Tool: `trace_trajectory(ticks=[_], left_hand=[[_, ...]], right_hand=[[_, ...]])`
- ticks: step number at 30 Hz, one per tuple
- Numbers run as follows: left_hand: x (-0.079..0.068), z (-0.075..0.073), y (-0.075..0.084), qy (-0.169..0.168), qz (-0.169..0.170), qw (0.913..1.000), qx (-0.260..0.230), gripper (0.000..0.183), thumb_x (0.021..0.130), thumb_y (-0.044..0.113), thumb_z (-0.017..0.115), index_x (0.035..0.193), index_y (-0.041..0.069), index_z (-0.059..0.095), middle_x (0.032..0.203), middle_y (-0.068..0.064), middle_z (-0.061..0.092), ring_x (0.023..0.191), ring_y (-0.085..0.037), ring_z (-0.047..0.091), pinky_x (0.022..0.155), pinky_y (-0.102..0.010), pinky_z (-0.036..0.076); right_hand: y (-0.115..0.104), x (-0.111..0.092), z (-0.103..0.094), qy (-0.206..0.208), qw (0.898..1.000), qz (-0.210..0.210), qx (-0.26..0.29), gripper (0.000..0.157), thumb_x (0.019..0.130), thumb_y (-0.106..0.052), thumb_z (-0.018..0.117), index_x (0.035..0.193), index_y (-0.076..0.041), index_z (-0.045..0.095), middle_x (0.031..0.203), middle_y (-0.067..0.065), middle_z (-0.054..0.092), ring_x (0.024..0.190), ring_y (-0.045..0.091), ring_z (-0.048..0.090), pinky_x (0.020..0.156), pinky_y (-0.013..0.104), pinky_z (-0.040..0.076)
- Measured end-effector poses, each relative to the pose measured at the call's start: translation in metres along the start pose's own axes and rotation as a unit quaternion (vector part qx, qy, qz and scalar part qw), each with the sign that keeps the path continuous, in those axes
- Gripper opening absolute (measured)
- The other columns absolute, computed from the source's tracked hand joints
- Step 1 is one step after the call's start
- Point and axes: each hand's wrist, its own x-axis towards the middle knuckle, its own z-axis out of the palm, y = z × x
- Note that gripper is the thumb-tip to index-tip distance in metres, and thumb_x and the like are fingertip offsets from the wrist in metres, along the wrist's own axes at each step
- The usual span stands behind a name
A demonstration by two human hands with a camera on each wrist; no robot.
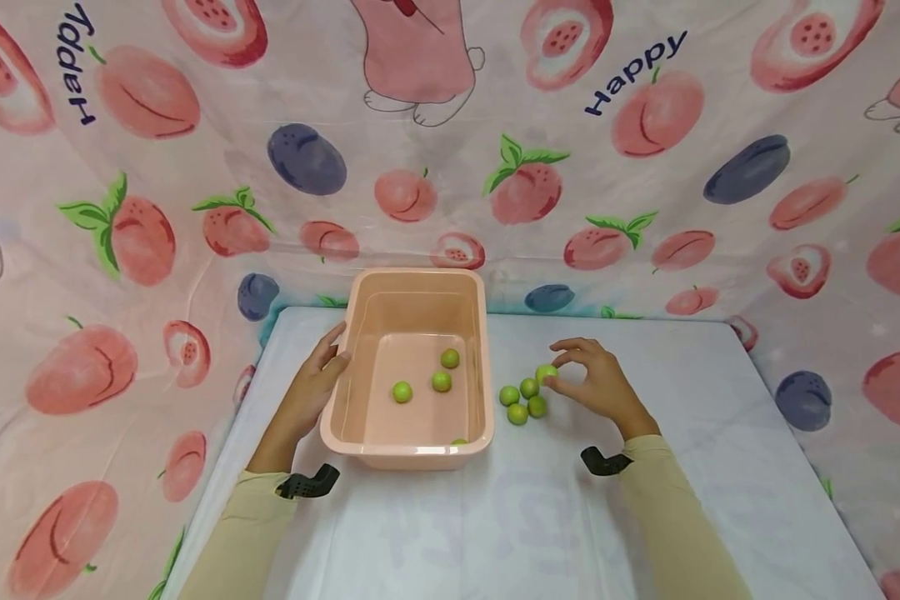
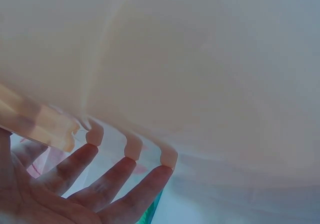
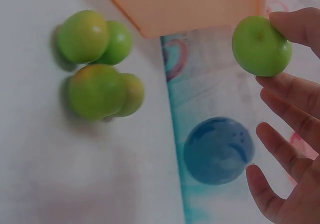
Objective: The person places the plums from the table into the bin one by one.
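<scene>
Presently, the right hand pinches one small, round, glossy green fruit between thumb and fingertip, its other fingers spread. The held fruit is to the right of the bin; in the right wrist view it shows apart from the loose group. Four loose round green fruits lie close together on the white-covered rectangular table, between the right hand and the bin.

The left hand is at the left side of the deep rectangular peach-coloured bin. Its fingers are extended and loosely spread, and the left wrist view shows three fingertips touching the bin's smooth outer wall.

The bin stands upright on the table, left of the loose fruits. Four round green fruits are visible inside: two near each other towards the right, one further left, and one mostly hidden behind the near rim.

Both forearms wear beige sleeves. A curved black device is at the left cuff, and a second curved black device is at the right cuff. Behind the table hangs a pale pink cloth printed with fruit and the word "Happy"
</scene>
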Motion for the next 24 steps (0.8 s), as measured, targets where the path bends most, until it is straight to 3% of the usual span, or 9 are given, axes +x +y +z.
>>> trace_trajectory(ticks=[14,24], left_hand=[[0.000,0.000,0.001,0.000,0.003,1.0000,0.002,0.058,0.109,0.040,0.045,0.163,0.039,0.022,0.159,-0.020,0.037,0.136,-0.043,0.051,0.105,-0.052,0.050],[0.000,0.000,-0.001,0.000,0.000,1.0000,0.009,0.058,0.109,0.041,0.045,0.163,0.040,0.022,0.161,-0.020,0.035,0.137,-0.042,0.050,0.107,-0.055,0.048]], right_hand=[[-0.033,0.044,-0.028,0.002,0.999,-0.034,0.003,0.024,0.084,-0.034,0.084,0.095,-0.014,0.078,0.132,0.005,0.065,0.130,0.032,0.052,0.106,0.063,0.043],[-0.059,0.069,-0.041,0.013,0.996,-0.093,0.010,0.025,0.082,-0.029,0.085,0.095,-0.010,0.078,0.129,0.007,0.066,0.126,0.030,0.054,0.103,0.058,0.046]])
